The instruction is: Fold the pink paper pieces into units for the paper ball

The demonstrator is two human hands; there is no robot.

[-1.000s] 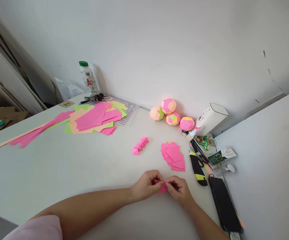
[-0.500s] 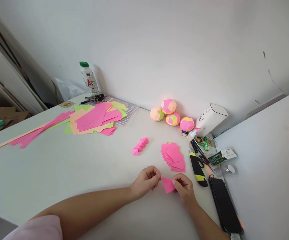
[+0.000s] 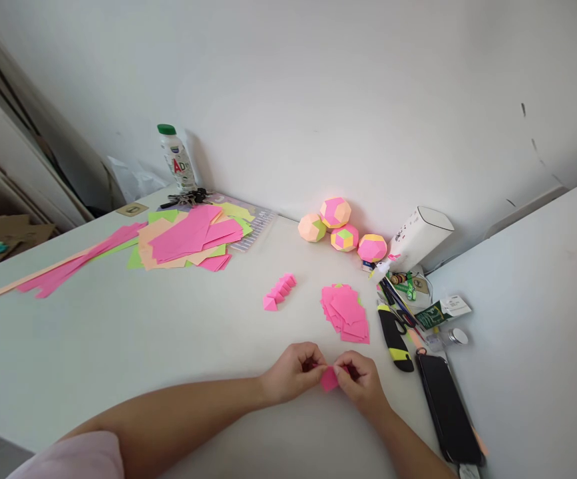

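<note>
A small pink paper piece (image 3: 329,379) is pinched between both hands near the table's front. My left hand (image 3: 295,374) grips its left edge, and my right hand (image 3: 362,382) has hold of the right side, thumb on top. The fingertips of both hands nearly meet over the paper. Just beyond them lies a stack of pink paper pieces (image 3: 347,313) with a bit of green at its top. Left of that stack, a row of folded pink units (image 3: 279,292) rests on the table.
Pink, peach and green sheets (image 3: 183,236) cover the table's back left, beside a bottle (image 3: 177,159). Several paper balls (image 3: 337,213) stand by the wall. A black-and-yellow cutter (image 3: 396,339) and a phone (image 3: 448,409) lie at the right, near a white box (image 3: 420,236).
My left hand has moved right and closed on the pink piece. The hands are closer together, and less of the paper shows between them.
</note>
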